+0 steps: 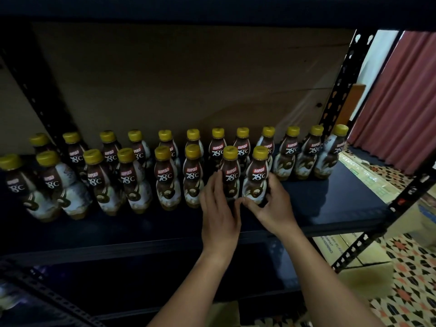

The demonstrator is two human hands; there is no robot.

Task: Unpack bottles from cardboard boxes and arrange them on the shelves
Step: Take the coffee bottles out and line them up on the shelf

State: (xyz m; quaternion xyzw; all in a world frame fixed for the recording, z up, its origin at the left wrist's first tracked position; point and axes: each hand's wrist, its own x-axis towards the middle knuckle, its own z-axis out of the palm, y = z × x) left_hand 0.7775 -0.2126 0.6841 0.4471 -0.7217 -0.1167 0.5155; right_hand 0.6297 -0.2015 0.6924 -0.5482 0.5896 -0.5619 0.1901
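Both hands are reaching onto the dark shelf [330, 197], where the bottles are standing upright in 2 rows. The left hand [218, 208] is lying against the left side of 1 front bottle [230, 175], its fingers curving loosely around the lower body. The right hand [271, 204] is gripping the next bottle [258, 175], just beside the first one; its fingers are wrapping the right side and its thumb is crossing the base in front. The 2 thumbs are almost touching each other. These 2 bottles are standing at the right end of the front row [106, 185], and they are touching or nearly touching each other.

The back row [292, 152] is running along the whole shelf, close to a cardboard panel [177, 79] behind it. All bottles are carrying yellow caps and brown labels reading "KOPIKO 78°C".

A black perforated post [339, 90] is standing at the right side. Beyond it a red curtain [401, 102] is hanging, and a patterned floor [412, 267] is showing below. A lower shelf [141, 279] is lying in shadow.
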